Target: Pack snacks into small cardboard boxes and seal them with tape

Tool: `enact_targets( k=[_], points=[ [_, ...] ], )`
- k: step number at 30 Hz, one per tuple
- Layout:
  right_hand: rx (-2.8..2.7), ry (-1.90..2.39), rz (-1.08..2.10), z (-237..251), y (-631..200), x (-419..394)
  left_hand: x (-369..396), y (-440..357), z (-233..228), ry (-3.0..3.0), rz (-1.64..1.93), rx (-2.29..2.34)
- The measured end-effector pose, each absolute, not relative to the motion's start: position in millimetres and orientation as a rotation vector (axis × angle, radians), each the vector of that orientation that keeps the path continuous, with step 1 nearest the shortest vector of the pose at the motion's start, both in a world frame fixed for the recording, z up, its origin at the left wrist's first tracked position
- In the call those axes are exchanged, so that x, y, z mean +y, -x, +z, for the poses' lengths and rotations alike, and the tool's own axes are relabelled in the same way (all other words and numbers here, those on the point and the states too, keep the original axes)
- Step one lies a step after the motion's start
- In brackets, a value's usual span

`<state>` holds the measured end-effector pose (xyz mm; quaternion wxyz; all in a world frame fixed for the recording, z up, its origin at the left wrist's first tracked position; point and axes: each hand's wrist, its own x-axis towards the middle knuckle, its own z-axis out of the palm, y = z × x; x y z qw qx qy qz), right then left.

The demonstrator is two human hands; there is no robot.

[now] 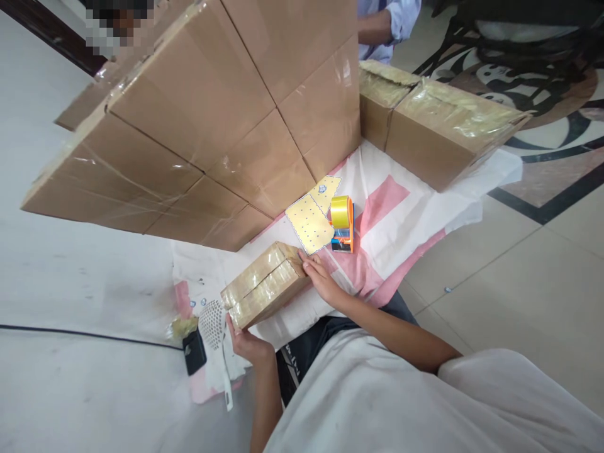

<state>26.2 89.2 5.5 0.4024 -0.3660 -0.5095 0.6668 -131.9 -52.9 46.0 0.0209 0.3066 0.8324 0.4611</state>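
Note:
Between my two hands is a flat brown cardboard box [264, 283], its upper side covered with shiny clear tape. My left hand [250, 343] grips its near left end, and my right hand [321, 277] has the right end, fingers closed on the corner. An orange tape dispenser [350, 226] with a roll of yellowish tape [340, 212] stands just beyond my right hand. Beside it lies a yellow dotted paper piece [309, 223]. A white slotted skimmer [214, 324] lies left of my left hand, next to a black phone-like object [194, 352].
A tall stack of taped cardboard boxes [245, 113] rises ahead, and more boxes [434, 126] stand at the right. Pink and white cloth [387, 233] covers the surface. A black cable [94, 333] runs along the left. Another person's arm [375, 28] shows behind the stack.

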Motion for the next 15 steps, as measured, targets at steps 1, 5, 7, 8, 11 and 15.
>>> enact_targets(
  k=[1,5,7,8,11,15],
  points=[
    [-1.267,0.919,1.693,6.3,-28.1,88.4,-52.8,131.8,45.7,-0.919,1.505,2.581],
    [-1.249,0.877,1.671,7.9,-32.4,83.9,-50.1,132.1,42.8,-0.809,1.670,2.612],
    [-1.295,0.862,1.647,7.2,-32.2,82.6,-48.1,132.8,40.8,-0.782,1.692,2.619],
    [-1.319,0.862,1.634,6.6,-31.8,82.5,-47.4,133.1,40.1,-0.773,1.697,2.623],
    [-1.366,0.862,1.619,3.9,-30.5,84.1,-48.8,134.0,42.8,-0.767,1.672,2.638],
    [-1.327,0.834,1.675,0.9,-32.1,86.6,-53.7,134.2,69.7,-0.800,1.598,2.716]
  ],
)
